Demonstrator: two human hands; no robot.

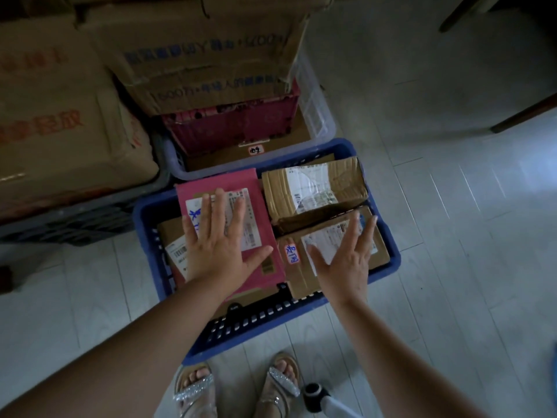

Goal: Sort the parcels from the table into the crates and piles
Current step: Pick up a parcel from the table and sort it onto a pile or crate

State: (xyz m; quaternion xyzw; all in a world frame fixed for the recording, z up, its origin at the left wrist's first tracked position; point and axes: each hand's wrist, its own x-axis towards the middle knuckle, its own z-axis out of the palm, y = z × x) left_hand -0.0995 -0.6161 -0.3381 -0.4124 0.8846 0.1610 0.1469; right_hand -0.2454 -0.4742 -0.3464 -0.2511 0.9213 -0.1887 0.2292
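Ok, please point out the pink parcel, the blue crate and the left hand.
pink parcel (229,181): head view, top strip.
blue crate (259,333): head view, near wall.
left hand (217,245): head view, back of hand.

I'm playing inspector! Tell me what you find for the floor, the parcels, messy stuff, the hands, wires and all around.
Surface: pale tiled floor; no table in view.
Job's things: blue crate holding a pink mailer, a taped cardboard box at the back right, a labelled cardboard box at the front right, and a brown parcel partly under the mailer.
Clutter: black-and-white object beside the sandalled feet.
Grippers: left hand flat on the pink mailer, fingers straight; right hand spread over the labelled cardboard box, contact unclear.
Cables: nothing seen.
Surroundings: clear crate behind, with a magenta box inside and a large carton on top; another carton to the left; dark furniture legs.
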